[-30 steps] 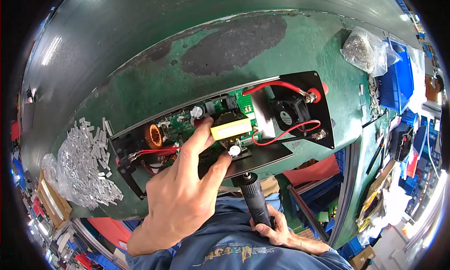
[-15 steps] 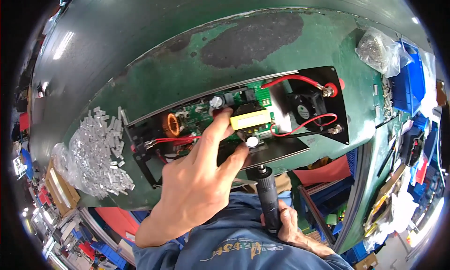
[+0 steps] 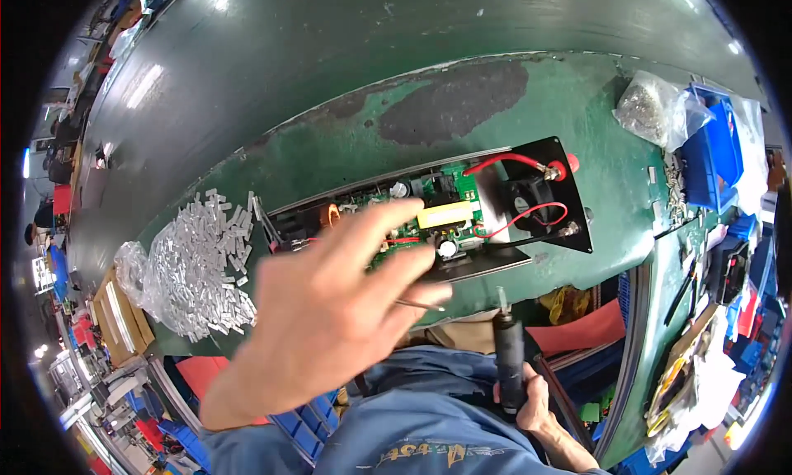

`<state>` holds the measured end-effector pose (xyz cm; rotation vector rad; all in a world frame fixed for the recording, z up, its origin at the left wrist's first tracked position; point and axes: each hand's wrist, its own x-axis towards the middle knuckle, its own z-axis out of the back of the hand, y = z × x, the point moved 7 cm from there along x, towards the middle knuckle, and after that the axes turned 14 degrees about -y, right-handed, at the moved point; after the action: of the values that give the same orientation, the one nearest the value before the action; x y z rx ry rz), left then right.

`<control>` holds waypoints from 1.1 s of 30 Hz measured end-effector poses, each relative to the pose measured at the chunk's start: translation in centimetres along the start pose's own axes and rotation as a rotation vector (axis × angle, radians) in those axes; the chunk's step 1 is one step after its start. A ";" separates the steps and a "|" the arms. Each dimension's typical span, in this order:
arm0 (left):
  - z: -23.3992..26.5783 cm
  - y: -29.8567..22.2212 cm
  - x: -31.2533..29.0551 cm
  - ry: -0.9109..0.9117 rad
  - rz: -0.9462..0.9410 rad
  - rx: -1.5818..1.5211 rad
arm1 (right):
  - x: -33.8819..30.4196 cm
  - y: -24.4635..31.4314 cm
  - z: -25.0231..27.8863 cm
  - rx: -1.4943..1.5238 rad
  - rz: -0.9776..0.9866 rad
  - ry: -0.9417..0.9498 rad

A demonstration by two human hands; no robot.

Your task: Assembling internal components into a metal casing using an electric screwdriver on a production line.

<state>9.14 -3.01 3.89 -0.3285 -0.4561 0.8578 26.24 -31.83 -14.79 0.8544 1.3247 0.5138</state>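
A long black metal housing (image 3: 487, 269) lies on the bench with its lid side up, showing a green circuit board (image 3: 462, 185), a yellow-wrapped transformer (image 3: 445, 215), a white-topped capacitor (image 3: 446, 248) and a black fan (image 3: 528, 201) at the right end. Over the board's left part hovers my left hand (image 3: 330, 302), blurred, its upper fingers stretched out. A thin pointed metal tool (image 3: 422, 305) sticks out from under its thumb; the rest is hidden. My right hand (image 3: 532, 401) grips a black electric screwdriver (image 3: 510, 355), bit upward, off the housing's near edge.
A heap of small silvery metal pieces (image 3: 202, 261) spills from a clear bag at left. On the right are a bag of small parts (image 3: 652, 104), a blue bin (image 3: 709, 153) and loose screws (image 3: 675, 182). Below the bench edge hang open drawers with red lining (image 3: 577, 331).
My left hand has lifted off the board and drawn back slightly. The screwdriver in my right hand has moved right, away from the housing's edge. The view has shifted a little.
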 end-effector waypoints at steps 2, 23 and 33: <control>0.8 0.5 3.3 -0.139 -0.052 -0.029 | -0.6 -1.0 2.0 0.187 -0.053 -0.208; 0.8 9.2 -3.0 0.035 0.772 -0.115 | 2.2 21.7 -0.7 -0.674 1.269 -0.405; 2.0 2.8 -4.8 -0.216 -0.253 0.219 | 3.8 23.0 -5.5 -0.982 1.483 0.092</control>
<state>3.60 -4.87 3.09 0.0252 -0.5850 0.6902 24.93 -13.63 0.77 0.8069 0.1346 2.1313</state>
